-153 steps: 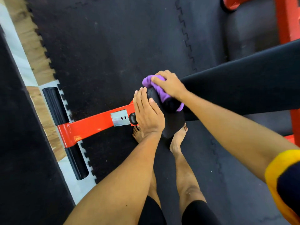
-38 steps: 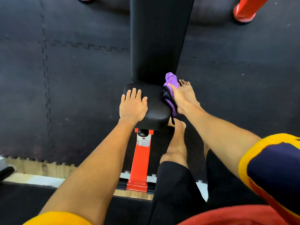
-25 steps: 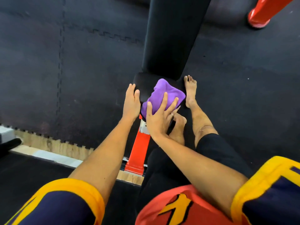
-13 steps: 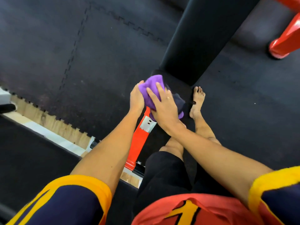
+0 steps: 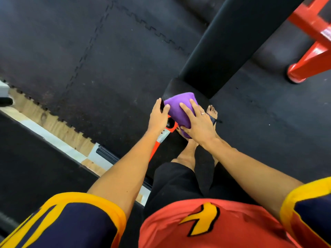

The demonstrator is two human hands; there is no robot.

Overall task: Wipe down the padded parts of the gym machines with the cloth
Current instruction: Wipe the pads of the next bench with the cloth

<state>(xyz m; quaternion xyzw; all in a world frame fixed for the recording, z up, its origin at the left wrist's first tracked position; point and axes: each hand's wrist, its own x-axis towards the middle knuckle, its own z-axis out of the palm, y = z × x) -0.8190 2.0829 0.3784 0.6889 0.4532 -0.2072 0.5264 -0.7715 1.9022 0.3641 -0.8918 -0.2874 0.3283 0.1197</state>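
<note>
A purple cloth (image 5: 179,109) lies spread over the small black seat pad (image 5: 174,87) of a weight bench. My right hand (image 5: 198,125) presses flat on the cloth with fingers spread. At the pad's left edge my left hand (image 5: 158,116) holds on, thumb touching the cloth. The long black back pad (image 5: 229,42) runs up and to the right from the seat. The orange frame bar (image 5: 155,151) shows below the seat, partly hidden by my left arm.
Black interlocking floor mats (image 5: 89,59) surround the bench. An orange rack leg (image 5: 304,67) stands at the upper right. A strip of wooden floor (image 5: 59,126) and the bench's black foot bar (image 5: 107,155) lie to the left. My bare feet stand beside the seat.
The cloth has slid forward over the top of the seat pad under my right hand. My left hand stays at the pad's left edge. The view has tilted and shifted.
</note>
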